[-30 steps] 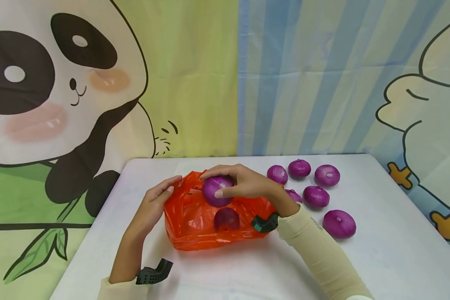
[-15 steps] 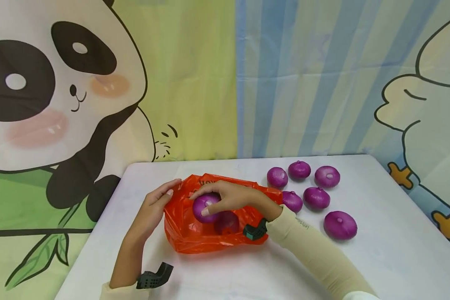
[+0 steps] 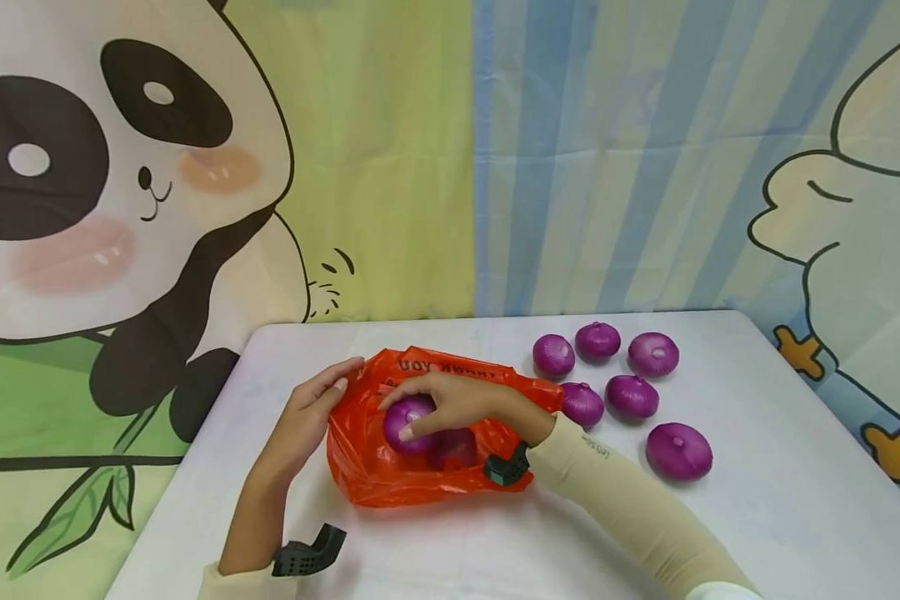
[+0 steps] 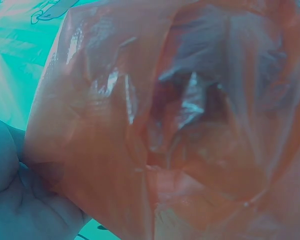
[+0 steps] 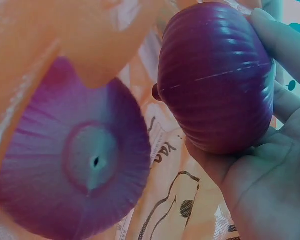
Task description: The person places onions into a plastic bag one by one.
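Observation:
My right hand (image 3: pixel 461 398) grips a purple onion (image 3: pixel 403 423) inside the mouth of a red plastic bag (image 3: pixel 375 485). In the right wrist view, the fingers and thumb curl round that onion (image 5: pixel 215 80), and a second onion (image 5: pixel 45 165) lies beside it, partly behind bag film. The head view shows this second onion (image 3: pixel 456 450) low in the bag, just right of the held one. My left hand (image 3: pixel 306 417) pinches the bag's left edge between thumb and fingers. Bag film (image 4: pixel 100 150) fills most of the left wrist view, hiding the fingertips.
To the right of the bag, several more onions sit on the white table (image 3: pixel 570 533). The closest to the bag is one onion (image 3: pixel 582 405) by its right end; the largest onion (image 3: pixel 678 452) lies nearest the front. A printed curtain (image 3: pixel 390 167) hangs behind the table.
My right hand has moved left and down into the bag with the onion, bringing it beside the other one. The left hand has stayed at the bag's edge.

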A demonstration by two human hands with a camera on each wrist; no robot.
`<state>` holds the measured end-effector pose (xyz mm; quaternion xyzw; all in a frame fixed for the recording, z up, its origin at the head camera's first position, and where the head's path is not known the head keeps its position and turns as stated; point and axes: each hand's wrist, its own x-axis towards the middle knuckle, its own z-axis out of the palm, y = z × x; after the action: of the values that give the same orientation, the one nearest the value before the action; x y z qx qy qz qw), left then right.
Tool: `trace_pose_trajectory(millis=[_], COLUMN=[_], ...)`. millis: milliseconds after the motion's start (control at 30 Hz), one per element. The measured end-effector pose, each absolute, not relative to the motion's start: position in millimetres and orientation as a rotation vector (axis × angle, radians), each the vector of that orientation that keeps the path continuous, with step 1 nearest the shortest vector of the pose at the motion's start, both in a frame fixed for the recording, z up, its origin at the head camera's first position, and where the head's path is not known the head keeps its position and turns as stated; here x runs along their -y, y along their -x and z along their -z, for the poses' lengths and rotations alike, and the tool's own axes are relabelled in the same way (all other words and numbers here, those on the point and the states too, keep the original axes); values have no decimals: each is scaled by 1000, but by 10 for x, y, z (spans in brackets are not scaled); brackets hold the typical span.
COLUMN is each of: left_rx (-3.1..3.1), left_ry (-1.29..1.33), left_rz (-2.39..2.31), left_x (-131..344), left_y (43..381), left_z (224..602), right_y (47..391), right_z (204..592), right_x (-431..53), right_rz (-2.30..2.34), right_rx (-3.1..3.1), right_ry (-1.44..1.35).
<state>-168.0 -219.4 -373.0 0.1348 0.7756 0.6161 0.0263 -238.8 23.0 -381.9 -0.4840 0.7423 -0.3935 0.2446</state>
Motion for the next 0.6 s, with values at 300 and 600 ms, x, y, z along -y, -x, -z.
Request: trace_pose_trajectory(millis=[300, 600], left_rx=[-2394, -2400], left_ry=[-415, -413], left_rz=[-1903, -1896], left_x=[2189, 2195], left_y=[1684, 1678], left_z=[3722, 3735], right_y=[2376, 2368], right_z=[3812, 3805], right_x=[-261, -302], right_rz=[996, 1013], right_rx=[-2101, -2084], right_ry=[1284, 1257])
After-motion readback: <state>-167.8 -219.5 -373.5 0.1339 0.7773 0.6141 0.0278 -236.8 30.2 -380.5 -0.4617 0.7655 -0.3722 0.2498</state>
